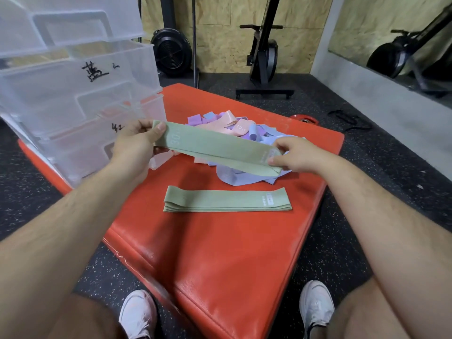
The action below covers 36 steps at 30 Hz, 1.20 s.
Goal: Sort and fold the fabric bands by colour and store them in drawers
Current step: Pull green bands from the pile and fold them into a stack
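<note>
I hold a green fabric band [215, 150] stretched flat in the air above the red mat [220, 253]. My left hand [137, 140] pinches its left end and my right hand [293, 155] pinches its right end. Below it, a stack of flattened green bands [226, 200] lies on the mat. Behind the held band is a loose pile of pink, purple and blue bands [244, 133]. A clear plastic drawer unit [80, 94] with handwritten labels stands at the left on the mat, its drawers pulled out.
The mat lies on dark speckled rubber flooring [367, 148]. Exercise machines [264, 59] stand at the back against a wooden wall. A red weight plate [305, 119] peeks out behind the mat. My white shoes [315, 307] are at the bottom.
</note>
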Available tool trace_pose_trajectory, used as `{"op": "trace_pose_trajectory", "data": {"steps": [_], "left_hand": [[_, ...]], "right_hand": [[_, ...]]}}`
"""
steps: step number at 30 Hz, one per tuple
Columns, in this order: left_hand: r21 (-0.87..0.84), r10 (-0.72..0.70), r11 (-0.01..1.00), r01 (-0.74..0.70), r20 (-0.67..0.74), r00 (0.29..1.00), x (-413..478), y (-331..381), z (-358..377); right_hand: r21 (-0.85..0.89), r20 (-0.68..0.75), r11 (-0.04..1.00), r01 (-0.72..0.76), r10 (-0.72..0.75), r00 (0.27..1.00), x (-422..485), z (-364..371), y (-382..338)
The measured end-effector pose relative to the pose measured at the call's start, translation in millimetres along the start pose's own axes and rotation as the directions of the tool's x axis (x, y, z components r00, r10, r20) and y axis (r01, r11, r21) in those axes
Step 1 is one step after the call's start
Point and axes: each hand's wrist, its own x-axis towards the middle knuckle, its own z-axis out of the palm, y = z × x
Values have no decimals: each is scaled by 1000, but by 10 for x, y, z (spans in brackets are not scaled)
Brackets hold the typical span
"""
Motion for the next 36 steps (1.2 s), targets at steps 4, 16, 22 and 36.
{"op": "trace_pose_trajectory", "data": {"steps": [4,16,22,36], "left_hand": [[24,-39,999,39,-3,999,19,-103,20],[114,-117,986,118,-14,993,-144,-434,52],[200,-131,971,130,-6,991,-268,-475,70],[366,-279,890,271,-32,960,-321,-613,-187]], "right_hand": [[319,16,944,-82,81,997,-125,-90,62],[474,174,843,-256,196,965,-387,-130,225],[488,328,798,-353,207,922,-560,-58,247],[491,66,848,-197,190,980,-504,80,362]]}}
